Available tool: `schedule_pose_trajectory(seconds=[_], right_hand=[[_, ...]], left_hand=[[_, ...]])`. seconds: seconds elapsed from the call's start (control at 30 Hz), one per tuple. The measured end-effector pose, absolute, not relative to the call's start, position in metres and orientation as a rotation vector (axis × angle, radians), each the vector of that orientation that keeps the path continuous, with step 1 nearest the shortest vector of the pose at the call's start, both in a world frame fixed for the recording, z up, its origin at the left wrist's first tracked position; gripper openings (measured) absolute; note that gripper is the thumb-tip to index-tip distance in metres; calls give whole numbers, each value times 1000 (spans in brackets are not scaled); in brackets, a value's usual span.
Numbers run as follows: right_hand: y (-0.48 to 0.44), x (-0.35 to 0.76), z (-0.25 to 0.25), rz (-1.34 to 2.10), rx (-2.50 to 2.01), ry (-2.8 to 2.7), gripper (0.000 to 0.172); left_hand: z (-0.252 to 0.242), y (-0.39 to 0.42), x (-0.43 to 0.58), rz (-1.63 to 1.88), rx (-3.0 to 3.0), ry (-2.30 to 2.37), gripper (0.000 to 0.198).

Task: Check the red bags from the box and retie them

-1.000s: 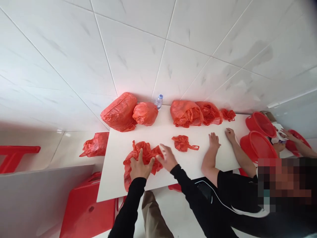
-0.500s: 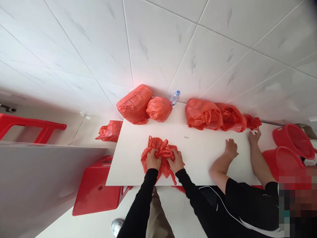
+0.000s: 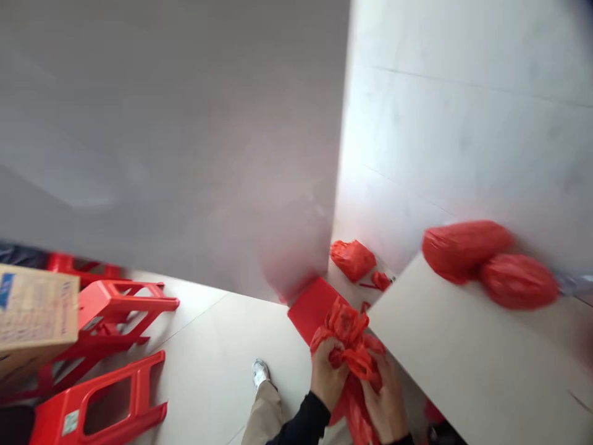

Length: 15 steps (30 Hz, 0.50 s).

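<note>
Between my hands is a crumpled red plastic bag (image 3: 347, 330), held up beside the left end of the white table (image 3: 463, 358). My left hand (image 3: 330, 374) grips its bunched side, fingers curled into the plastic. On the other side my right hand (image 3: 384, 395) has its fingers closed round the bag, with folds hanging down between the two wrists. Whatever may be inside the bag is hidden. Just behind it stands a red stool (image 3: 312, 309), partly covered by the bag.
Two filled red bags, a larger one (image 3: 466, 247) and a rounder one (image 3: 519, 281), sit on the table by the wall. Another red bag (image 3: 353, 259) lies beyond the table's end. A grey partition (image 3: 185, 154) rises ahead. Red stools (image 3: 125, 395) and a cardboard box (image 3: 37, 315) stand at left.
My view has swung left toward the partition and stools. Both hands have lifted the red bag off the table and carried it past the table's left edge. The co-worker is out of view.
</note>
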State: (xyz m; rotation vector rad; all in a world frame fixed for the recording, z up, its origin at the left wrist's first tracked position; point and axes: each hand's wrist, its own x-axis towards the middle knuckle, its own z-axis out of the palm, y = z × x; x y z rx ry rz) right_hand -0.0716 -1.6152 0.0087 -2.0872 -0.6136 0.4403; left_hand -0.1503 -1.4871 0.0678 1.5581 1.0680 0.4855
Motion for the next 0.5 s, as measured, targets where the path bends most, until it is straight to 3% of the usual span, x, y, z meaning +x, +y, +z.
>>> schedule_pose_trajectory(seconds=[0.27,0.5], right_hand=[[-1396,-359,78,603,-1901,-907,31],[-1240,-476,134,801,-1829,-1134,22]], left_hand=[[103,-1323,-468,800,1222,1284,14],[130,-1188,-603,893,1173,1401,18]])
